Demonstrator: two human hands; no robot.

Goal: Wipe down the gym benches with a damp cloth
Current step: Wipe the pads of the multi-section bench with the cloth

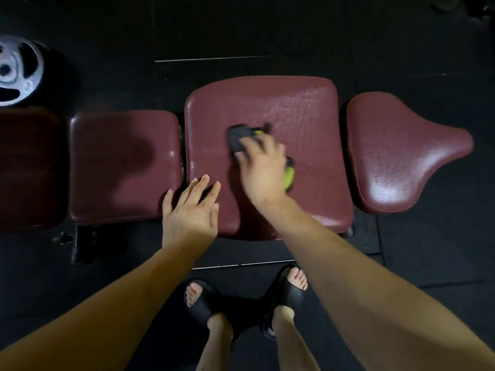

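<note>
Right hand (263, 167) presses a dark-and-green cloth (239, 137) onto the maroon bench surface (302, 108).
Left hand (188, 210), fingers spread, rests at its near edge.

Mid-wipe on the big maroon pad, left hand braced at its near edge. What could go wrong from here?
1. The middle pad glistens as if wet, so the left hand resting flat at its near edge might slip.
2. The right hand presses the dark and green cloth, which looks bunched, so strokes may leave unwiped strips.
3. The smaller pad to the left looks dull, possibly unwiped and easy to skip.
</note>
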